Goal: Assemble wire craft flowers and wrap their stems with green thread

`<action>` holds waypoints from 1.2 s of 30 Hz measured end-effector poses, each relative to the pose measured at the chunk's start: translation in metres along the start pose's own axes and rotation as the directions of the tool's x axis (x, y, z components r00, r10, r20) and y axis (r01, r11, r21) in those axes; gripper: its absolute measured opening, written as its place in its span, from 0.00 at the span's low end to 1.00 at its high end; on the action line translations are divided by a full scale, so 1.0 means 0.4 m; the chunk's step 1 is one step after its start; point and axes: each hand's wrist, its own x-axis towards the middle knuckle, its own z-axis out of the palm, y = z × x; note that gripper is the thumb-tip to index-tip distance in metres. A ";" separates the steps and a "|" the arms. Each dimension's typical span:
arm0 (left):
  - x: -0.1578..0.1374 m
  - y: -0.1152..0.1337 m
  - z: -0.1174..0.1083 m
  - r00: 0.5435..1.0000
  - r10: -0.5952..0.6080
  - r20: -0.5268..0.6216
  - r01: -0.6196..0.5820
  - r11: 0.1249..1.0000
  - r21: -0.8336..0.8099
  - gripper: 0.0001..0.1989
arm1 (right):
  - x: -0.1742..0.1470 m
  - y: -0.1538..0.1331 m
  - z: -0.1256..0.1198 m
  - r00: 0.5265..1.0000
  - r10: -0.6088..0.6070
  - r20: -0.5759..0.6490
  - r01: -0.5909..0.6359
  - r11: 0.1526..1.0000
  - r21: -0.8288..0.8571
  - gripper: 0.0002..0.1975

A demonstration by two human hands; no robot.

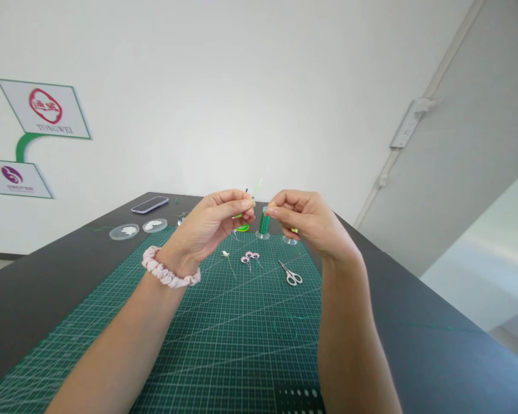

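My left hand, with a pale scrunchie at the wrist, is raised over the far part of the mat. Its thumb and fingertips pinch a thin light-green strip that points up. A small dark tip also sticks up behind these fingers. Close by on the right, my right hand is closed in a pinch; whatever lies between its fingertips is too small to make out. A spool of green thread stands upright just behind the right fingertips. Another spool is partly hidden by that hand.
On the green cutting mat lie small scissors, several pink looped petals on wires and a white bud on a stem. Two shallow dishes with white pieces and a phone are at the left. A perforated dark template lies near the front.
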 end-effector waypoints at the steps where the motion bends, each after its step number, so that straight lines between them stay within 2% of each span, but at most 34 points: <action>1: 0.001 -0.001 0.001 1.000 -0.011 0.017 0.012 0.999 -0.037 0.09 | 0.003 0.004 0.000 1.000 -0.006 -0.003 0.007 0.999 0.051 0.13; 6: 0.006 -0.012 0.004 0.994 -0.026 0.104 0.047 0.978 -0.205 0.09 | 0.015 0.006 0.014 0.999 -0.017 -0.042 0.027 0.968 0.251 0.13; 13: 0.012 -0.026 0.003 0.986 -0.025 0.163 0.086 0.924 -0.373 0.07 | 0.023 0.000 0.032 0.999 0.033 -0.034 -0.016 0.920 0.391 0.10; 19: 0.015 -0.031 0.014 0.986 -0.037 0.160 0.103 0.897 -0.430 0.07 | 0.028 0.007 0.034 0.996 0.050 -0.068 -0.015 0.897 0.443 0.07; 24: 0.016 -0.032 0.021 0.986 -0.062 0.156 0.131 0.864 -0.487 0.07 | 0.032 0.007 0.040 0.993 0.056 -0.101 0.000 0.876 0.482 0.08; 36: 0.016 -0.041 0.026 0.977 -0.122 0.173 0.201 0.792 -0.577 0.06 | 0.034 0.013 0.036 0.994 0.040 -0.103 0.012 0.885 0.465 0.06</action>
